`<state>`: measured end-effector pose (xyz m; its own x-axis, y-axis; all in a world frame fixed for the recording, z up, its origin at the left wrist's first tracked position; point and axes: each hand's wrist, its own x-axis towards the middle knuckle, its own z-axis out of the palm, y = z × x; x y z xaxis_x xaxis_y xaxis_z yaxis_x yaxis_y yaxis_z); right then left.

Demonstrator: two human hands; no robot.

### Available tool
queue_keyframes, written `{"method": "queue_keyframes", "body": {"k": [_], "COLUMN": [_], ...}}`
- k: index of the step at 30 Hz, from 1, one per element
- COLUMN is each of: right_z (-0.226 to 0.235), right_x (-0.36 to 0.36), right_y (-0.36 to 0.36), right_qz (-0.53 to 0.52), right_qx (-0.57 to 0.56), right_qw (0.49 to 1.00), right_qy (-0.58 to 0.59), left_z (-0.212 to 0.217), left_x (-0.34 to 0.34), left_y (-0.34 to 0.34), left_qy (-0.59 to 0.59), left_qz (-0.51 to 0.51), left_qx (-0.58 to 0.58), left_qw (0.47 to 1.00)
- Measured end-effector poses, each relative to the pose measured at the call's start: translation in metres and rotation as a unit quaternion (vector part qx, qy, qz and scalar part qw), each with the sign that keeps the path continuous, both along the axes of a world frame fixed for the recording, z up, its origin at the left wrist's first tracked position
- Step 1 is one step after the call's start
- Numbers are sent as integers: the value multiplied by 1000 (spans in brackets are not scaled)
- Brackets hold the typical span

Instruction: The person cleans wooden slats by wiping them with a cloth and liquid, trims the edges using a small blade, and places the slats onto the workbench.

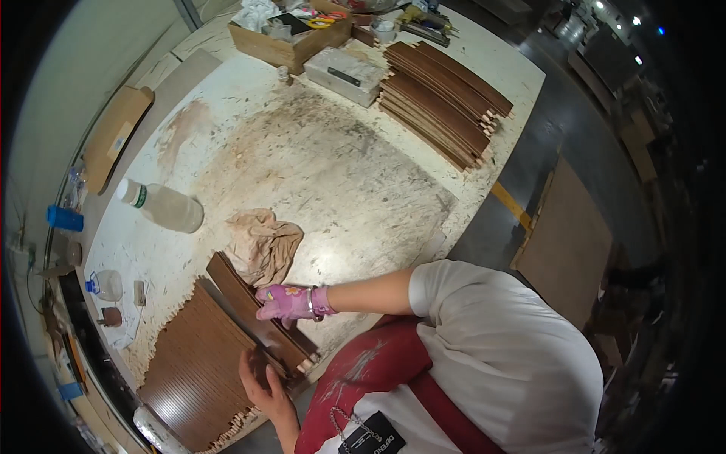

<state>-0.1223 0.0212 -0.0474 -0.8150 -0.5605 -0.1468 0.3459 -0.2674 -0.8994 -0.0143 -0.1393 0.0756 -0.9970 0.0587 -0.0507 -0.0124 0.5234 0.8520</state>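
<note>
Several long, thin brown wooden slats (pixel 197 363) lie side by side on the table at the lower left, with pale, notched ends. Alongside them, a separate brown slat (pixel 283 346) slants toward my body. My right hand (pixel 286 303), in a pink patterned glove, is over this slat with its fingers curled at its far edge; part of the grip is hidden. Bare and nearer to me, my left hand (pixel 263 384) has its thumb and fingers apart, touching the near end of the slats. A crumpled beige cloth (pixel 263 246) lies just beyond my right hand.
A capped bottle (pixel 170 207) of cloudy liquid lies on the white table (pixel 355 250) at left. More stacked brown slats (pixel 435 113) are at the far right, beside a grey block (pixel 344 76) and a wooden box (pixel 280 51) of tools. A small clear bottle (pixel 107 285) is near the left edge.
</note>
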Motion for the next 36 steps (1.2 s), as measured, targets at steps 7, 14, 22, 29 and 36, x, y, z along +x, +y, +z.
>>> {"method": "queue_keyframes", "body": {"k": [7, 14, 22, 29, 36], "right_z": [105, 92, 60, 106, 20], "right_x": [2, -69, -91, -134, 26], "right_y": [51, 87, 77, 168, 54], "right_qz": [16, -204, 42, -160, 111], "right_qx": [197, 342, 538, 587, 222], "right_qw": [975, 800, 703, 747, 959], "right_qy": [102, 448, 462, 268, 139], "left_z": [9, -7, -29, -44, -56], "left_x": [-23, -9, 0, -17, -7], "left_y": [74, 50, 50, 52, 58], "left_qy": [-21, -280, -257, -313, -216], "left_qz": [28, 109, 125, 72, -48], "left_qx": [-1, 736, 824, 848, 496], "left_qw": [999, 606, 489, 422, 840]}}
